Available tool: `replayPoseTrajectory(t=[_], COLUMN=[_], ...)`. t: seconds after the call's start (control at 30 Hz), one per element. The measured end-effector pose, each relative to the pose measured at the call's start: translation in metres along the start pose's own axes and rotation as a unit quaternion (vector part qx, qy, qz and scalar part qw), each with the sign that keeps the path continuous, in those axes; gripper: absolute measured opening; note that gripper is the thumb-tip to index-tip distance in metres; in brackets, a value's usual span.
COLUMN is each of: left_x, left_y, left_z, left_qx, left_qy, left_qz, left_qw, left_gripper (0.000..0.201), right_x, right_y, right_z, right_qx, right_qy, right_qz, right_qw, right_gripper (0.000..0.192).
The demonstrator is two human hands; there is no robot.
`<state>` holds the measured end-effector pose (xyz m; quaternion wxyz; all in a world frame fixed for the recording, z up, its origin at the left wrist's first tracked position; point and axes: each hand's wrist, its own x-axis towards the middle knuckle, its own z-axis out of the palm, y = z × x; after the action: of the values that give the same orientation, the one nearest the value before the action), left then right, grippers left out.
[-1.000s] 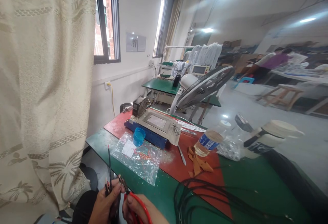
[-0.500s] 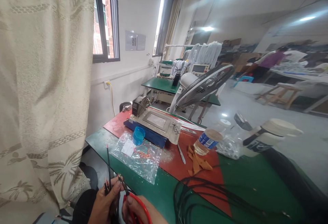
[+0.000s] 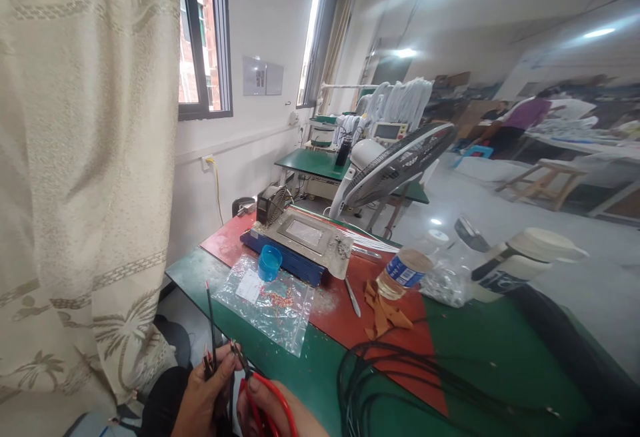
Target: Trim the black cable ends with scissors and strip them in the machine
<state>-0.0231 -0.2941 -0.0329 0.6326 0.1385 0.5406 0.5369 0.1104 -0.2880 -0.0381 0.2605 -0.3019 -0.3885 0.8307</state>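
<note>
My left hand (image 3: 203, 400) is closed around several black cables (image 3: 211, 320), whose ends stick up with short reddish or coppery tips. My right hand (image 3: 295, 417) grips scissors with red looped handles (image 3: 280, 393). Their dark blades (image 3: 241, 358) reach to a cable end pinched at my left fingertips; whether they are closed on it is too small to tell. Just beyond my hands lies a clear plastic bag (image 3: 287, 337) with small orange-red bits (image 3: 277, 298) and a blue round container (image 3: 270, 262) on it.
A blue-based machine with a metal top plate (image 3: 320, 255) stands behind the bag. To the right are a bottle (image 3: 400, 273), orange cloth strips (image 3: 384, 313), coiled black cables (image 3: 370, 370) and a white jug (image 3: 520, 257). A fan (image 3: 395, 170) stands beyond; a person works far right.
The whole view has shifted very slightly. Both hands, the scissors and the cables stay in nearly the same position.
</note>
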Motion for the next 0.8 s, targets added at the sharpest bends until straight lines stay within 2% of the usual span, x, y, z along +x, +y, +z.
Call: replayPoseTrajectory(t=[0.07,0.23,0.3,0.5,0.8], left_x=[0.002,0.008,0.009,0.008,0.004], left_y=[-0.001,-0.008,-0.01,-0.009,-0.006], left_z=[-0.001,-0.009,-0.011,-0.008,-0.004], left_qx=[-0.018,-0.013,-0.007,-0.032,-0.049], left_qy=[-0.007,0.004,-0.009,-0.059,-0.045], left_qz=[-0.015,-0.02,-0.017,-0.025,-0.026], left_qw=[1.0,1.0,1.0,0.997,0.997], left_gripper=[0.028,0.031,0.029,0.023,0.025], right_x=[0.004,0.01,0.006,-0.01,-0.002], right_y=[0.005,0.008,0.002,-0.016,-0.004], right_z=[-0.002,-0.003,0.0,0.01,-0.001], right_qx=[-0.014,-0.032,-0.015,0.007,0.004], right_qy=[-0.001,0.099,0.111,0.075,0.032], right_qz=[-0.001,-0.053,-0.052,-0.033,-0.02], right_qw=[1.0,0.993,0.992,0.997,0.999], right_gripper=[0.055,0.056,0.054,0.048,0.049])
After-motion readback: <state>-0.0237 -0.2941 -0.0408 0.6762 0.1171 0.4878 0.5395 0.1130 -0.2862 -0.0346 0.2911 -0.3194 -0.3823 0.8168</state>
